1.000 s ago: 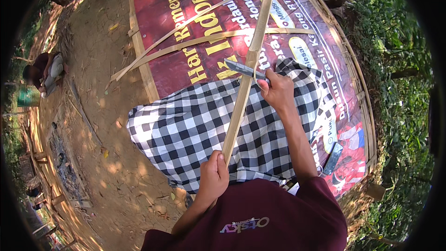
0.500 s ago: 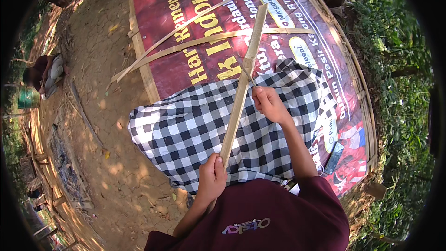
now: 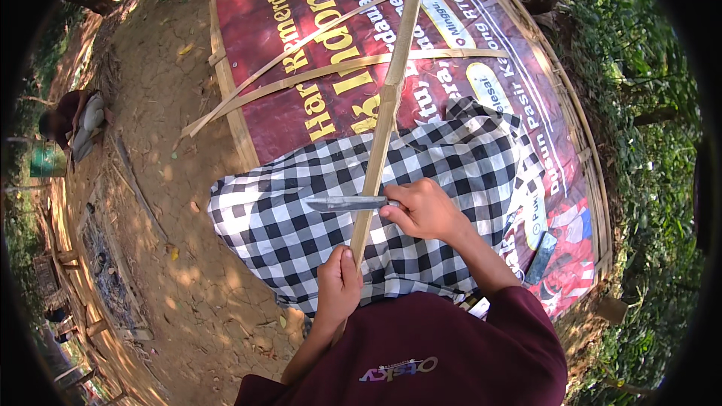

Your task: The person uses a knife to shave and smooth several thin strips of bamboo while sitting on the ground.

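Note:
My left hand point(image 3: 338, 284) is closed around the lower end of a long bamboo strip point(image 3: 389, 94), which slants up and away from me over my lap. A checkered black-and-white cloth point(image 3: 301, 203) covers my legs below it. In my right hand point(image 3: 423, 209) is a knife point(image 3: 346, 204), its blade pointing left and lying across the strip a little above my left hand. The handle is mostly hidden in my fist. Thin shavings hang at the strip's middle, near its node.
A dark red printed banner point(image 3: 263, 30) lies ahead on a bamboo frame, with two thin bamboo strips point(image 3: 301, 74) crossing on it. A phone point(image 3: 541, 257) rests at right. Another person point(image 3: 79, 122) crouches far left near a green container point(image 3: 47, 159). Plants point(image 3: 654, 60) border the right.
My right hand has drawn the knife down the strip toward me, from the node to near my left hand. The strip's far end has shifted slightly left and up.

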Demonstrator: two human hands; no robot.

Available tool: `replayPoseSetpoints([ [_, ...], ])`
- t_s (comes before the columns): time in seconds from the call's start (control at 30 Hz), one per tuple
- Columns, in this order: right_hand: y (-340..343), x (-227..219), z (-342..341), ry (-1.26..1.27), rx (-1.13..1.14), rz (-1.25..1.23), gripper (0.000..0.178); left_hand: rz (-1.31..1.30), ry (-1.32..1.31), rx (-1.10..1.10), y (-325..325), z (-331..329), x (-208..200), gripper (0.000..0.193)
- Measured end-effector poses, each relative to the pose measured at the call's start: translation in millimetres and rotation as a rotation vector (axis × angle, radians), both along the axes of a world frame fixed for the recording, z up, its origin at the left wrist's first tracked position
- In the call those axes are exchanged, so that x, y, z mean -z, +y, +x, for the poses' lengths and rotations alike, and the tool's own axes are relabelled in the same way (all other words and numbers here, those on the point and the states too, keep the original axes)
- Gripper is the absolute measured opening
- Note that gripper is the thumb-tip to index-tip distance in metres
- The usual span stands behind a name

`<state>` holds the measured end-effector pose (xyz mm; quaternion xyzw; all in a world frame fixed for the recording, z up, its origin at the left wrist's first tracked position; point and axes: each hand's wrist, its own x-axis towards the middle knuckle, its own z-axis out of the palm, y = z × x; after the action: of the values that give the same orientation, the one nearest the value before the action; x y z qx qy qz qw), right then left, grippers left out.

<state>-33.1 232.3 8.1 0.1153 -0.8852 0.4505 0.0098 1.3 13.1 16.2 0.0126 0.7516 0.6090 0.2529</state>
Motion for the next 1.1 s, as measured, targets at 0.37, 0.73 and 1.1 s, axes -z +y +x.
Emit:
replayPoseSetpoints([
  [0.37, 73, 50, -35, 0.418, 0.420, 0.551, 0.044, -0.302, 0.325, 0.010, -6, 13, 6, 0.026],
  [0.73, -20, 30, -2, 0.073, 0.032, 0.064, 0.037, -0.342, 0.422, 0.020, -9, -7, 10, 0.021],
  [1.1, 34, 55, -48, 0.359, 0.571, 0.284, 0.037, -0.265, 0.313, 0.058, 9, -2, 7, 0.025],
])
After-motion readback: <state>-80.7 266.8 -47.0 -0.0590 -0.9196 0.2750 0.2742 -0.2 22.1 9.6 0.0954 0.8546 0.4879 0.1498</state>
